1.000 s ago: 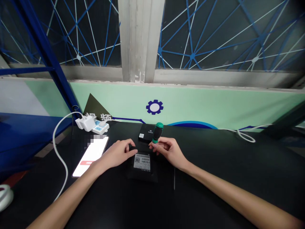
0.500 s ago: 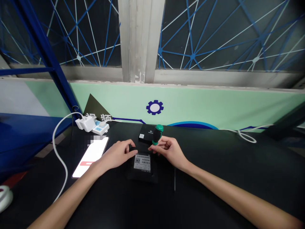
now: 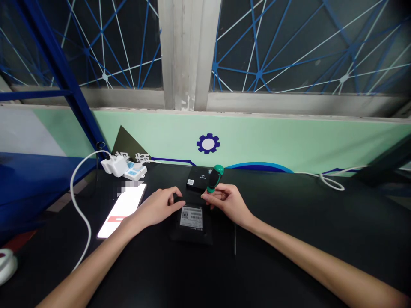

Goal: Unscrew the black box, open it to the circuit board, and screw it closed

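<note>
A flat black box (image 3: pixel 192 233) with a white printed label lies label side up on the dark table. At its far left corner my left hand (image 3: pixel 162 207) grips the edge, thumb on top and fingers curled over the far side. In my right hand (image 3: pixel 229 203) is a screwdriver (image 3: pixel 215 179) with a green and black handle, pinched low on the handle between thumb and fingers. It stands nearly upright, tilted slightly right, over the box's far right corner. Its tip is hidden behind my fingers. A second black box (image 3: pixel 196 177) with a small white sticker lies just behind.
A lit phone (image 3: pixel 123 209) lies beside my left forearm. Behind it sit a white power strip (image 3: pixel 135 172) and plug with a white cable (image 3: pixel 74 199). A thin metal rod (image 3: pixel 235 240) lies near my right wrist. The wall (image 3: pixel 272 143) rises at the table's back edge.
The screwdriver's handle top has tipped a little to the right, and my right fingers have shifted slightly. My left hand and the labelled box stay in place.
</note>
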`<move>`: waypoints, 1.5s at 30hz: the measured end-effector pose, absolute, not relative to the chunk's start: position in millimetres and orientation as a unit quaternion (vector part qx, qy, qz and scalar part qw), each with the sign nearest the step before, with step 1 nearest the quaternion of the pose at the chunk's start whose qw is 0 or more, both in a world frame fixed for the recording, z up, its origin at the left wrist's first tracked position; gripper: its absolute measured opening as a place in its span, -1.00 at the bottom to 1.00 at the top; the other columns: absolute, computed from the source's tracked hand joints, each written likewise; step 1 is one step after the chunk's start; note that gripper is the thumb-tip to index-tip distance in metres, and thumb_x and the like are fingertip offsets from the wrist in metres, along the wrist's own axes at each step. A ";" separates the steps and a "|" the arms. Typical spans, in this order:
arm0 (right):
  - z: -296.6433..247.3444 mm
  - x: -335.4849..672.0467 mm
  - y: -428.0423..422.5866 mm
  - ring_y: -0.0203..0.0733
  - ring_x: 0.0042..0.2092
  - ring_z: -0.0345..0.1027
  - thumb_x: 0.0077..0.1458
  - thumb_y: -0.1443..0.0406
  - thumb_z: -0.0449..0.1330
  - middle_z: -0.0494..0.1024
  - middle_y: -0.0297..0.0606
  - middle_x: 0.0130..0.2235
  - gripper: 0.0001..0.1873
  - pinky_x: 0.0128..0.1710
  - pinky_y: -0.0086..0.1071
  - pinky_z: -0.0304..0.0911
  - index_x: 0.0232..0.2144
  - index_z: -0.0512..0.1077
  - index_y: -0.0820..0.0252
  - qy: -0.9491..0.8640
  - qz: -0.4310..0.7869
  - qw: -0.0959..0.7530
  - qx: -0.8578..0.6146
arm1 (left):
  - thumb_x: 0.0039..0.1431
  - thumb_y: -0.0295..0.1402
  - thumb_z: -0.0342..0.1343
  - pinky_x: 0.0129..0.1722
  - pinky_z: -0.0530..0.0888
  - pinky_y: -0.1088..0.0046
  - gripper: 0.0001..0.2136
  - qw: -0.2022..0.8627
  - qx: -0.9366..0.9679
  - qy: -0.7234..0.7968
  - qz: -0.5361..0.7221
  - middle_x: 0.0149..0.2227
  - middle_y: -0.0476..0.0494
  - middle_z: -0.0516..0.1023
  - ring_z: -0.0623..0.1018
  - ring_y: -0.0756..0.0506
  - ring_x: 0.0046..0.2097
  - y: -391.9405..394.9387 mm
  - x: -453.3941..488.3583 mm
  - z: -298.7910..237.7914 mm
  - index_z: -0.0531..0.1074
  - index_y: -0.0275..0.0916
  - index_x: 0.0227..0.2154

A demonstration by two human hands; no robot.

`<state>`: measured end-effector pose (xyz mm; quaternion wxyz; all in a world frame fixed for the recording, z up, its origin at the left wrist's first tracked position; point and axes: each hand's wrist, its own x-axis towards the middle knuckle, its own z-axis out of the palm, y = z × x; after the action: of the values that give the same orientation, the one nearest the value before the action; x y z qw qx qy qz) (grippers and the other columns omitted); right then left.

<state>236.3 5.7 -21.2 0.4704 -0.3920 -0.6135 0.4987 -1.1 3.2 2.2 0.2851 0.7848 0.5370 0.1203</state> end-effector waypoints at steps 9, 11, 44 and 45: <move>-19.6 236.5 6.3 -0.28 -0.53 0.42 -0.29 0.10 0.56 0.58 -0.30 -0.56 -0.53 -0.55 -0.45 0.32 -0.57 0.39 0.21 -0.582 0.518 0.481 -0.401 | 0.25 -0.03 0.00 -0.46 0.20 0.45 -0.68 0.273 0.787 0.539 0.123 -0.52 0.07 0.41 0.45 -0.07 -0.43 2.4 -2.1 -0.4 0.43 -0.15 -0.16; -20.2 237.1 5.9 -0.26 -0.50 0.44 -0.27 0.09 0.55 0.61 -0.27 -0.52 -0.54 -0.55 -0.47 0.30 -0.57 0.39 0.21 -0.585 0.520 0.478 -0.398 | 0.25 -0.03 0.00 -0.45 0.21 0.44 -0.68 0.270 0.788 0.540 0.124 -0.52 0.07 0.41 0.45 -0.07 -0.42 2.5 -1.8 -0.7 0.43 -0.15 -0.17; -17.0 238.4 5.2 -0.25 -0.49 0.42 -0.11 0.01 0.46 0.64 -0.20 -0.44 -0.56 -0.56 -0.44 0.26 -0.55 0.40 0.21 -0.620 0.506 0.454 -0.391 | 0.24 -0.04 0.00 -0.38 0.24 0.43 -0.68 0.272 0.785 0.542 0.125 -0.53 0.07 0.43 0.44 -0.06 -0.44 0.5 -0.5 2.1 0.44 -0.15 -0.15; -16.6 238.6 5.1 -0.26 -0.49 0.42 -0.09 0.01 0.45 0.63 -0.20 -0.44 -0.57 -0.56 -0.45 0.25 -0.54 0.42 0.21 -0.625 0.506 0.451 -0.388 | 0.24 -0.04 -0.01 -0.40 0.23 0.43 -0.68 0.272 0.786 0.542 0.124 -0.53 0.07 0.43 0.44 -0.06 -0.44 0.8 -0.5 2.0 0.44 -0.15 -0.15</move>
<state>238.6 5.1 -16.6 0.4511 -0.3878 -0.6249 0.5056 -0.5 0.8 2.0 0.2715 0.7859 0.5416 0.1238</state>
